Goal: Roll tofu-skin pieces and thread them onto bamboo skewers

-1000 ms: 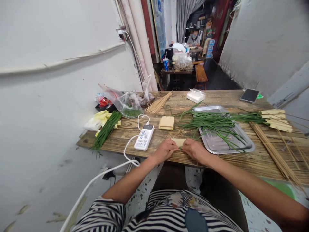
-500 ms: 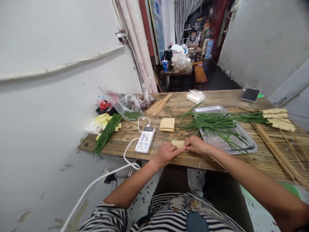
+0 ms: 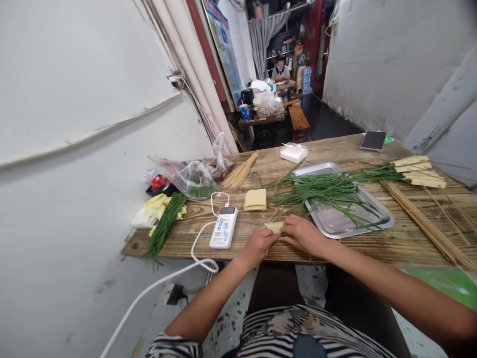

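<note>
At the table's near edge, my left hand (image 3: 258, 246) pinches the near left side of a pale tofu sheet (image 3: 274, 227). My right hand (image 3: 302, 233) is closed at the sheet's right side, with a bit of green chive (image 3: 283, 233) showing under its fingers. Both hands nearly meet, and they cover much of the sheet. Just beyond lies a stack of square tofu sheets (image 3: 255, 199). Long green chives (image 3: 324, 188) are spread over a metal tray (image 3: 387, 226) to the right.
A white power bank (image 3: 223, 228) with a cable lies left of my hands, near a chive bundle (image 3: 166, 223). Bamboo skewers (image 3: 240, 170) lie farther back. Finished rolls on skewers (image 3: 423, 171) and a phone (image 3: 373, 140) are at the right. A person (image 3: 280, 69) sits in the background.
My camera view has tilted and shifted. My fingers have moved slightly on the tofu sheet, and a bit of green chive now shows between them.
</note>
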Demonstrator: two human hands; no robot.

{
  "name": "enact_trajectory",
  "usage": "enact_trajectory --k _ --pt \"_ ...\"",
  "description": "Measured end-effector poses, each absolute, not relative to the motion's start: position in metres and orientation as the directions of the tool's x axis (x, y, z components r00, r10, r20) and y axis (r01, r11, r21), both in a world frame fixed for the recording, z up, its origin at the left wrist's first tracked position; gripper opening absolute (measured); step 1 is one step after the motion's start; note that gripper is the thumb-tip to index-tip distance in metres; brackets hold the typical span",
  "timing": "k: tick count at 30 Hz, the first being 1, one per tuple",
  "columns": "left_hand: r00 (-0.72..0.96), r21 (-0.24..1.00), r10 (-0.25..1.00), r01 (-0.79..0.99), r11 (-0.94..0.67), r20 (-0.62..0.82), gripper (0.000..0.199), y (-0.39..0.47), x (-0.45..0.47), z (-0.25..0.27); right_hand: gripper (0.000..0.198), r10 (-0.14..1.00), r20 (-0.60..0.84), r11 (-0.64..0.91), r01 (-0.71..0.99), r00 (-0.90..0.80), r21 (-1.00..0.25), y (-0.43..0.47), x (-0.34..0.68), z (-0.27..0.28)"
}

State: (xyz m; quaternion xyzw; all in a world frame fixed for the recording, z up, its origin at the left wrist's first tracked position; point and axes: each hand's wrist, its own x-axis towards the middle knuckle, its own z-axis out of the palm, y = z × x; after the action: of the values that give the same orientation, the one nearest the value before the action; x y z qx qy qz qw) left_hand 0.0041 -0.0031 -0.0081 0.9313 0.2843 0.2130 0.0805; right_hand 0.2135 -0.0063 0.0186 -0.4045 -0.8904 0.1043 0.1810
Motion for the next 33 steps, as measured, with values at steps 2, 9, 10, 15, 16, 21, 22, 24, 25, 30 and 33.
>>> enact_trajectory --k 2,9,10,15,16,21,22,24,25,30,33 --pt "0.719 0.342 0.573 0.464 -0.817 0.395 0.037 -0.002 0.005 -0.007 0.016 0.697 0.316 0.708 0.687 -0.644 -0.164 -0.018 0.211 0.015" --pt "0.661 0.447 0.636 0.465 -0.764 0.399 0.03 0.001 0.005 -0.008 0.027 0.598 0.299 0.769 0.638 -0.744 0.05 -0.026 0.208 0.001" --pt "0.656 0.465 0.645 0.464 -0.754 0.392 0.028 0.001 0.004 -0.009 0.027 0.595 0.286 0.774 0.631 -0.751 0.045 -0.024 0.209 0.001" --pt "0.585 0.548 0.714 0.477 -0.687 0.384 0.024 0.002 0.003 -0.012 0.02 0.577 0.215 0.805 0.593 -0.788 0.011 -0.017 0.211 0.005" --pt "0.564 0.544 0.725 0.493 -0.679 0.394 0.024 0.001 0.003 -0.012 0.019 0.576 0.201 0.809 0.588 -0.793 0.001 -0.015 0.21 0.005" --pt "0.639 0.255 0.648 0.602 -0.757 0.416 0.024 -0.011 0.002 -0.005 0.02 0.588 0.165 0.807 0.59 -0.792 -0.043 -0.009 0.209 0.004" --pt "0.666 0.175 0.627 0.616 -0.768 0.404 0.024 -0.013 0.002 -0.004 0.021 0.596 0.166 0.801 0.596 -0.785 -0.057 -0.009 0.209 0.004" --pt "0.703 0.05 0.596 0.63 -0.775 0.389 0.027 -0.016 0.001 -0.002 0.023 0.614 0.167 0.788 0.61 -0.771 -0.082 -0.008 0.21 0.004" --pt "0.716 0.005 0.58 0.628 -0.779 0.388 0.029 -0.017 0.001 -0.002 0.023 0.62 0.165 0.784 0.614 -0.767 -0.089 -0.008 0.21 0.004" --pt "0.765 -0.086 0.506 0.58 -0.81 0.4 0.026 -0.016 -0.002 -0.007 0.024 0.613 0.18 0.788 0.611 -0.769 -0.076 -0.007 0.211 0.003" --pt "0.757 -0.095 0.511 0.592 -0.8 0.407 0.022 -0.016 -0.001 -0.01 0.025 0.606 0.193 0.79 0.612 -0.771 -0.038 -0.007 0.211 0.0"
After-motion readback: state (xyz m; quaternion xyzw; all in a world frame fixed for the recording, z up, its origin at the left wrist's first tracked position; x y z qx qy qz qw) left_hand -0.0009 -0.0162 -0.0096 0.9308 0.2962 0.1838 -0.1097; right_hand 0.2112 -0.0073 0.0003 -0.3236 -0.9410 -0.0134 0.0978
